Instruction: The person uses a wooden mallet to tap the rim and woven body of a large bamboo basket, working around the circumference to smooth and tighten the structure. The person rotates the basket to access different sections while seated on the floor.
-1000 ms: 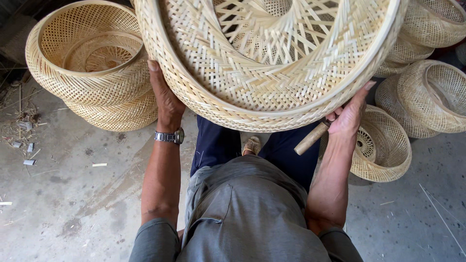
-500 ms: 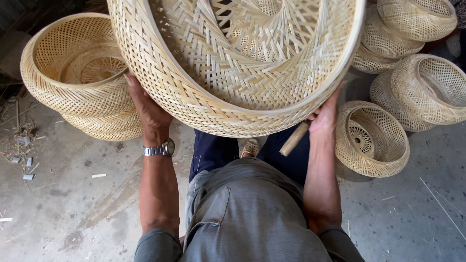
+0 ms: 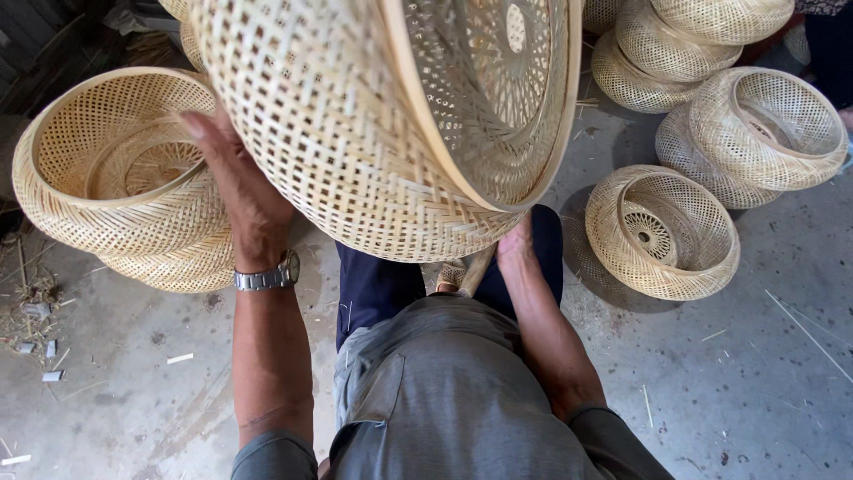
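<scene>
Big basket (image 3: pixel 373 133) held tilted up front, blocks centre and far view. Left: stacked baskets (image 3: pixel 115 187) just beside left hand (image 3: pixel 240 200), tight gap. Right: small basket (image 3: pixel 662 231) on floor near right hand (image 3: pixel 515 249), narrow strip btwn. Far right: basket pile (image 3: pixel 729 107) crowds floor. Free room: bare concrete near left (image 3: pixel 133 382) w/ scraps, and near right (image 3: pixel 755 391).

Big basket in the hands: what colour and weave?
Pale straw-yellow basket, open criss-cross lattice weave with a smooth rim band; the head view shows it.
</scene>
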